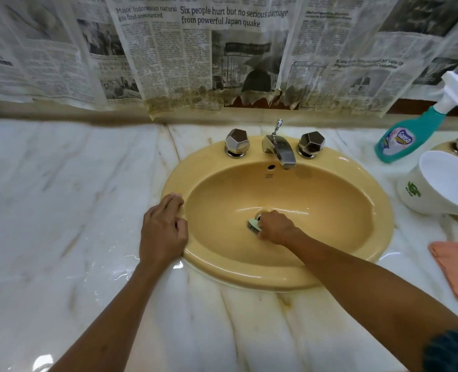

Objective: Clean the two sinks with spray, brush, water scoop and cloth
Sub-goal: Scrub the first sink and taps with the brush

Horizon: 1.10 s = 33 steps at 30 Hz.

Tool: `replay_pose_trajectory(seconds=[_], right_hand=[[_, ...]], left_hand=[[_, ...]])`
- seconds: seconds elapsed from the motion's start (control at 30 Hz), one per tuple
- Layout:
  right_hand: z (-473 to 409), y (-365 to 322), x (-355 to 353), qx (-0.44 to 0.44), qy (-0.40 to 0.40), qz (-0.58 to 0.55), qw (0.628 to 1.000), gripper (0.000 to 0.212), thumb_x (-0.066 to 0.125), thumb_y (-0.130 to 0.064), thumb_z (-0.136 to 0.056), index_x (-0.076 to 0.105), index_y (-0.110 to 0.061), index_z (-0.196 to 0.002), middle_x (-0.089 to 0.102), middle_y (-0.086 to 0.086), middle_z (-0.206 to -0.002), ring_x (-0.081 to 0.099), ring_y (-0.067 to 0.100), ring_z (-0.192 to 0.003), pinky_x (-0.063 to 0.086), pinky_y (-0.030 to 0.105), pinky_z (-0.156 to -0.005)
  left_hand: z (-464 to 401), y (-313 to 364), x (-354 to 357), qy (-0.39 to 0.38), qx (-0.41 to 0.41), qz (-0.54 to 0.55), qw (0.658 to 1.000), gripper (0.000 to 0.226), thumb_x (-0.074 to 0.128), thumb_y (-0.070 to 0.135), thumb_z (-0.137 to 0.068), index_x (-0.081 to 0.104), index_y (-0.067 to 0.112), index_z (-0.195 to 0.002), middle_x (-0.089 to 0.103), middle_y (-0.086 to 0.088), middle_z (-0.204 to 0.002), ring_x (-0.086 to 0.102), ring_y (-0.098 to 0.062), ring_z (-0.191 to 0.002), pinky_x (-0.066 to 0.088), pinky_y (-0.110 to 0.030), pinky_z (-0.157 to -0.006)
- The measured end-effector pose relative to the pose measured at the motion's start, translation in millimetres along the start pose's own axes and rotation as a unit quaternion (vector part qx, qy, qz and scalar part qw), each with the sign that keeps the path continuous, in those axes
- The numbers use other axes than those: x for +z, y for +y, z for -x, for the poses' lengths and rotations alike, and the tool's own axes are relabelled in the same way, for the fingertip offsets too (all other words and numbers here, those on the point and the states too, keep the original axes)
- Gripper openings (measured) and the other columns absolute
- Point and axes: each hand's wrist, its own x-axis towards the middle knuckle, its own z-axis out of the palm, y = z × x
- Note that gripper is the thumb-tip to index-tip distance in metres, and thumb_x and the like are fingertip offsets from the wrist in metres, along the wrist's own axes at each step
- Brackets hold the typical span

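Your right hand (pixel 274 227) reaches down into the yellow sink (pixel 356 253), fingers curled tight around a small brush (pixel 254 226) whose bristles press on the basin floor, right against the drain (pixel 260 214) at the bowl's center. Your left hand (pixel 163 232) rests on the sink's rim at 9 o'clock, its fingers loosely bent and holding nothing, the fingertips lying on the rim's edge.

At 12 o'clock of the basin stands the chrome tap (pixel 280 150), its spout pointing down into the bowl, with one faceted knob (pixel 237 143) to its left and another knob (pixel 311 144) to its right. A small overflow hole (pixel 271 166) sits just below the tap.

On the marble tabletop (pixel 69 210), at 2 o'clock from the sink, the teal spray bottle (pixel 410 130) stands with its white trigger head on top. Just beside it, at 3 o'clock, the white water scoop (pixel 437 189) lies with its open mouth facing up. Near 4 o'clock the orange cloth (pixel 457 269) lies flat on the tabletop, apart from the sink's rim. At the far right edge, only a sliver of the second sink (pixel 442 147) shows. Sheets of newspaper (pixel 222 49) hang along the wall behind.
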Motion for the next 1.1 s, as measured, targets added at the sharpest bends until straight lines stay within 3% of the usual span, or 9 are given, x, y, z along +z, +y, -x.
replay_pose_trajectory(seconds=[0.13,0.3,0.47,0.53,0.63,0.8,0.83,0.97,1.1], right_hand=[[0.8,-13.0,11.3,-0.124,-0.098,-0.05,0.986,0.033,0.067,-0.028,-0.091,0.069,-0.002,-0.111,0.048,0.005,-0.075,0.048,0.023,-0.077,0.032,0.028,-0.059],[-43.7,23.1,-8.7,-0.058,0.005,0.084,0.995,0.041,0.059,-0.036,-0.09,0.061,-0.014,-0.125,0.062,0.014,-0.106,0.056,0.029,-0.094,0.042,0.031,-0.07],[-22.9,9.1,21.1,-0.273,-0.027,0.083,0.958,0.048,0.05,-0.041,-0.1,0.045,-0.02,-0.143,0.052,0.015,-0.117,0.056,0.032,-0.104,0.043,0.034,-0.081],[-36.7,22.3,12.4,-0.244,0.009,0.095,0.965,0.048,0.048,-0.04,-0.101,0.041,-0.024,-0.145,0.049,0.014,-0.121,0.056,0.033,-0.103,0.045,0.035,-0.084],[-51.5,30.4,5.1,-0.124,0.064,0.048,0.989,0.047,0.046,-0.039,-0.101,0.038,-0.027,-0.146,0.048,0.014,-0.118,0.057,0.034,-0.1,0.046,0.034,-0.081],[-14.9,7.6,35.1,-0.34,-0.013,0.022,0.94,0.047,0.05,-0.036,-0.101,0.044,-0.02,-0.145,0.054,0.016,-0.117,0.061,0.033,-0.097,0.045,0.034,-0.075],[-21.5,8.0,31.9,-0.339,-0.01,0.03,0.94,0.048,0.048,-0.037,-0.101,0.043,-0.022,-0.146,0.054,0.014,-0.119,0.061,0.032,-0.099,0.046,0.035,-0.076],[-59.9,10.7,17.9,-0.184,0.048,-0.034,0.981,0.047,0.047,-0.044,-0.1,0.041,-0.031,-0.145,0.051,0.01,-0.119,0.057,0.03,-0.106,0.047,0.035,-0.085],[-15.8,-26.3,34.9,-0.312,-0.019,-0.147,0.938,0.045,0.054,-0.038,-0.098,0.051,-0.025,-0.141,0.055,0.012,-0.111,0.056,0.028,-0.102,0.044,0.035,-0.088]], left_hand=[[-1.6,-0.9,1.4,-0.01,-0.003,-0.014,1.0,0.047,0.039,0.015,-0.077,0.061,0.009,-0.118,0.063,-0.003,-0.131,0.059,-0.026,-0.112,0.044,-0.043,-0.099],[-2.3,-0.6,1.1,-0.02,-0.002,-0.027,0.999,0.055,0.034,0.018,-0.076,0.059,0.011,-0.124,0.059,-0.001,-0.135,0.051,-0.016,-0.124,0.039,-0.037,-0.103],[-2.8,1.8,-0.9,-0.024,0.007,-0.036,0.999,0.056,0.034,0.017,-0.076,0.058,0.01,-0.126,0.056,-0.001,-0.138,0.048,-0.018,-0.132,0.041,-0.042,-0.104],[-3.9,2.3,-1.0,-0.019,0.003,-0.037,0.999,0.057,0.036,0.015,-0.075,0.058,0.009,-0.127,0.054,-0.003,-0.14,0.046,-0.02,-0.135,0.041,-0.042,-0.105],[-4.1,2.8,-1.0,-0.012,-0.033,-0.043,0.998,0.063,0.038,0.016,-0.075,0.053,0.009,-0.136,0.049,-0.003,-0.146,0.038,-0.019,-0.141,0.034,-0.039,-0.11],[-3.9,2.9,-1.7,-0.025,-0.049,-0.044,0.998,0.069,0.033,0.027,-0.076,0.044,0.013,-0.143,0.046,-0.002,-0.148,0.035,-0.02,-0.142,0.031,-0.042,-0.115],[-4.4,2.5,-1.8,-0.025,-0.052,-0.048,0.997,0.068,0.034,0.028,-0.076,0.043,0.014,-0.142,0.046,-0.004,-0.148,0.036,-0.023,-0.142,0.031,-0.046,-0.114],[-4.7,-0.7,0.3,-0.031,-0.082,-0.084,0.993,0.064,0.035,0.031,-0.076,0.048,0.012,-0.136,0.039,-0.014,-0.153,0.029,-0.027,-0.145,0.023,-0.048,-0.117],[-7.0,-1.3,0.3,-0.044,-0.087,-0.081,0.992,0.062,0.035,0.031,-0.077,0.048,0.012,-0.135,0.044,-0.011,-0.147,0.033,-0.025,-0.142,0.023,-0.048,-0.117]])
